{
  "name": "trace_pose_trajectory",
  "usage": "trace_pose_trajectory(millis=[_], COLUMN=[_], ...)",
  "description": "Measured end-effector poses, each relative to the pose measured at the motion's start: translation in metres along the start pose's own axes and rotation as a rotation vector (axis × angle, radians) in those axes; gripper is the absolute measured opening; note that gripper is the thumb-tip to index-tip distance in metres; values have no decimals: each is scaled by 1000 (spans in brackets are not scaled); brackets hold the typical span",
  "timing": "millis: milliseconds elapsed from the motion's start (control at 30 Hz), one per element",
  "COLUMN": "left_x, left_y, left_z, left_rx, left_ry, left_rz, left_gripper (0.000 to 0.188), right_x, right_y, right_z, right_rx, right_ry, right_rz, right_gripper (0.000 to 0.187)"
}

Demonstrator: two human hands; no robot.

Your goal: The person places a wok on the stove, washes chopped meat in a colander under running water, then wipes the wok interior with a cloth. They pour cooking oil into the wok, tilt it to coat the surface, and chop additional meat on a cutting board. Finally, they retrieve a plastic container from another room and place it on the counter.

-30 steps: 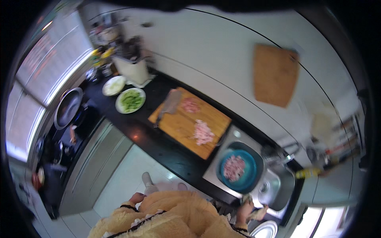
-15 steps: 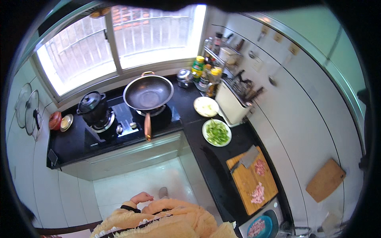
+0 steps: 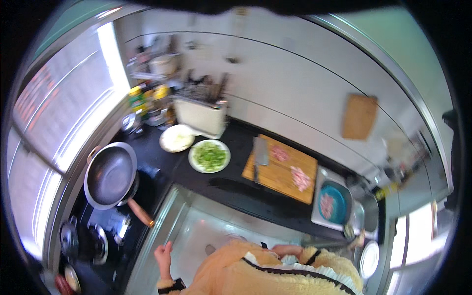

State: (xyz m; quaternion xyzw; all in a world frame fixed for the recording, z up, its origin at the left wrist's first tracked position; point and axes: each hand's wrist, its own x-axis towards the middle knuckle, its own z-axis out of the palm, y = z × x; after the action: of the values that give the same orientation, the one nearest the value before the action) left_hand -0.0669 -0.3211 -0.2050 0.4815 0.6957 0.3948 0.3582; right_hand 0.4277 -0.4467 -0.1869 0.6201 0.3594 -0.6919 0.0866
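My left hand (image 3: 163, 260) is held low over the floor, in front of the counter's inner corner. Its fingers are partly apart and nothing shows in them. Close against my fluffy yellow clothing is my right hand (image 3: 286, 250), blurred, its fingers partly hidden. The nearest cookware to my left hand is a wok (image 3: 110, 174) with a copper-coloured handle, on the stove. Across the counter from my right hand lies a wooden cutting board (image 3: 278, 184) bearing a cleaver (image 3: 261, 151) and two heaps of cut raw meat (image 3: 300, 178).
Plates of chopped green vegetable (image 3: 210, 156) and pale slices (image 3: 177, 138) stand left of the board. Behind them is a white knife holder (image 3: 200, 117). A teal basin (image 3: 337, 209) with meat sits in the sink. A black pot (image 3: 76, 241) stands on the other burner.
My view has swung to the right, bringing the sink and cutting board toward the middle. The right hand has come into sight, and the left hand now shows further left with its fingers pointing up.
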Motion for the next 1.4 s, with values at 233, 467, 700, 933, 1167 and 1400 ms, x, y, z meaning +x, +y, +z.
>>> trace_pose_trajectory(millis=[233,467,700,933,1167,1400], left_x=[2,10,-43,-106,-110,-65], left_y=[-82,-23,82,110,75,31], left_z=[7,62,163,205,189,124], left_rx=[70,431,497,517,490,-92], left_ry=[-63,-277,-445,-459,-364,20], left_rz=[-195,-55,-23,-54,-143,-236], left_gripper=[52,63,59,58,50,41], right_x=[-46,-101,-103,-100,-98,-64], right_y=[147,294,383,421,276,-41], right_z=[-66,-98,-145,-172,-187,-181], right_rx=[256,445,292,212,926,388], right_ry=[1428,1825,1970,1791,1289,844], right_rz=[246,716,583,466,-689,-914], right_gripper=[32,40,46,44,23,15])
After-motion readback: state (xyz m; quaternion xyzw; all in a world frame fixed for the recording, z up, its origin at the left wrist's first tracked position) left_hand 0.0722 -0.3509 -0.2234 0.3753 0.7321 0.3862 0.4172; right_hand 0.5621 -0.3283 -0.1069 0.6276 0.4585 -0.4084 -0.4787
